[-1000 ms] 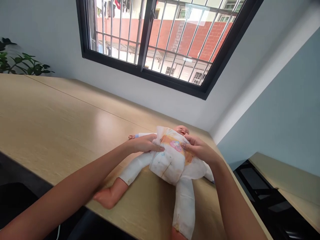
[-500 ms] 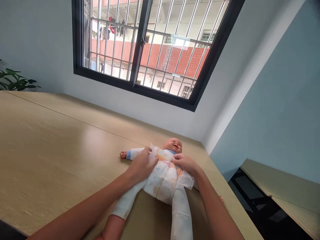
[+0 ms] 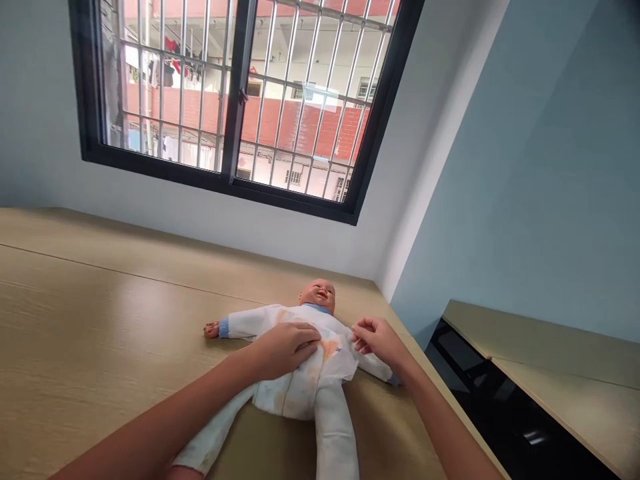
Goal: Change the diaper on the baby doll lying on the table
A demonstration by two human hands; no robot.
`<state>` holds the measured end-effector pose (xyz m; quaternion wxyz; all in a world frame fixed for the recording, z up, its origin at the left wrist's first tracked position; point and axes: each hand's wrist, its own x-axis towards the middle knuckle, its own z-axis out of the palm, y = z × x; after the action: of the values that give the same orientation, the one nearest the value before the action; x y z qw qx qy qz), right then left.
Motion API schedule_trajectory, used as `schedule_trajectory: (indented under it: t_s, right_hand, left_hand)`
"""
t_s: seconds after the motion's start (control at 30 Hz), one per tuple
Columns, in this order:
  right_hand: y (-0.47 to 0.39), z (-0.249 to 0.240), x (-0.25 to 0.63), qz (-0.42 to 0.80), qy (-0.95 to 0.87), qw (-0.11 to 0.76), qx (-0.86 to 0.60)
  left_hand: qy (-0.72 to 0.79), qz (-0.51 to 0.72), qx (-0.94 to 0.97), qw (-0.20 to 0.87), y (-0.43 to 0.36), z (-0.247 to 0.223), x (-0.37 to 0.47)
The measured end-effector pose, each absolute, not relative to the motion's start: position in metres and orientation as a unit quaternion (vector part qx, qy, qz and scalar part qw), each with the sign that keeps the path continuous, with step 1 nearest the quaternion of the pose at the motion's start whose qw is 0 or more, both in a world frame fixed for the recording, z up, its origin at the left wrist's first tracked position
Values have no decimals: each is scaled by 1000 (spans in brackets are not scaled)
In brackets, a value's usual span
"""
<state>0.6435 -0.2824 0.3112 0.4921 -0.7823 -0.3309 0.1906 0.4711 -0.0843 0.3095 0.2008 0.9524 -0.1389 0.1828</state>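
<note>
A baby doll [image 3: 320, 293] lies on its back in white clothes with blue cuffs and collar, arms spread to both sides. A white diaper [image 3: 280, 397] with faint coloured prints is around its hips and belly, over the clothes. My left hand [image 3: 293, 347] lies on the front of the diaper near its waist, fingers stretched and close together. Beside the doll's shoulder, my right hand [image 3: 377, 339] is bent with fingertips drawn together; what they hold, if anything, cannot be made out. A thin white side flap [image 3: 345, 368] of the diaper sticks out below my right hand.
The doll rests on a wooden table [image 3: 100, 320] with a seam along its back part. Beyond it is a wall with a barred window [image 3: 233, 100]. To the right, past the table's edge, stands a lower wooden surface [image 3: 565, 393] with glossy black panels.
My right hand has left the diaper's front and moved out beside the doll's shoulder. My left hand has flattened over the diaper's waist. The view has shifted right.
</note>
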Motion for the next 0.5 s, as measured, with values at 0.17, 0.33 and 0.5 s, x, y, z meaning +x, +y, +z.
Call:
schedule_trajectory:
  t_s: [0.17,0.33,0.5]
  right_hand:
    - [-317,300,605,347,-355,478,-724]
    - [-314,311,558,354,-421,439,-710]
    - [-306,308,542,324,-394,409,-757]
  left_hand:
    - [-116,196,944,237,-81,298,471]
    - [-71,211,945,238,-84,293,470]
    - [-12,176,958,227,-71,301,484]
